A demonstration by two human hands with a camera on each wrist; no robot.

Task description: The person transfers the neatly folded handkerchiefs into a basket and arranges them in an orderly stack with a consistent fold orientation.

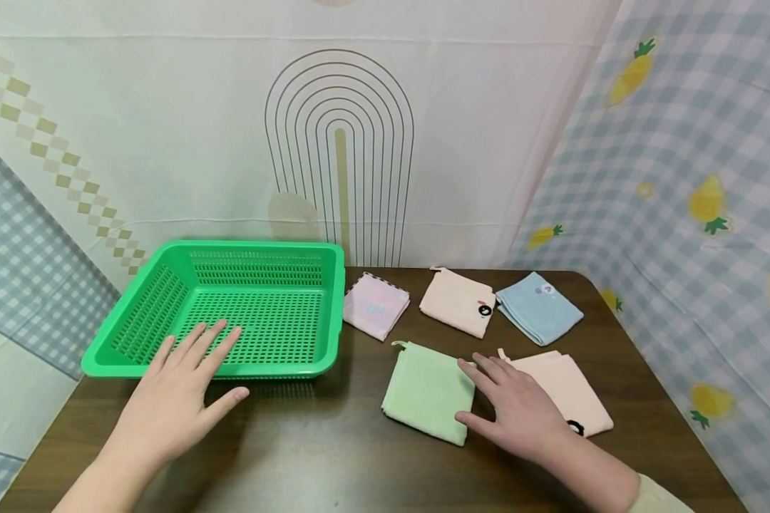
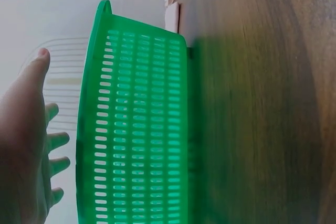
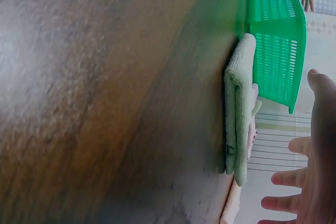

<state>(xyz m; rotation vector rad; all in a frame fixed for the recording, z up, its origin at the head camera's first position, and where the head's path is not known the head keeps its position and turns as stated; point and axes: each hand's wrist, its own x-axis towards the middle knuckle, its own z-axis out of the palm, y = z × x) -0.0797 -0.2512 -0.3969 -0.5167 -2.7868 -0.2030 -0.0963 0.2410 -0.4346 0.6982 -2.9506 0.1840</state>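
- Hovering over the green basket (image 1: 334, 306), the left hand (image 1: 182, 388) has straight, released fingers.
- The right hand (image 1: 518, 406), fingers extended and released, hovers near the green cloth (image 1: 428, 395).
- Four other cloths (image 1: 457, 303) lie with it on the table (image 1: 308, 456).

A: What sort of place is this?
B: Table nook screened with printed cloth. Home corner or rigged booth, can't tell which.
A: Evidence?
B: White cloth (image 1: 507, 128) behind the far edge, printed with line arches (image 1: 342, 178). Creases run across it, so fabric. Blue check cloth (image 1: 674, 285) with pineapples (image 1: 707, 199) on the right, more blue check (image 1: 19, 235) on the left.
A: Work surface?
B: Dark wood-look table (image 1: 282, 456), shiny.
A: Anything domestic on it?
B: Green plastic basket (image 1: 331, 313), small folded towels (image 1: 430, 392). Household stuff, reads homely.
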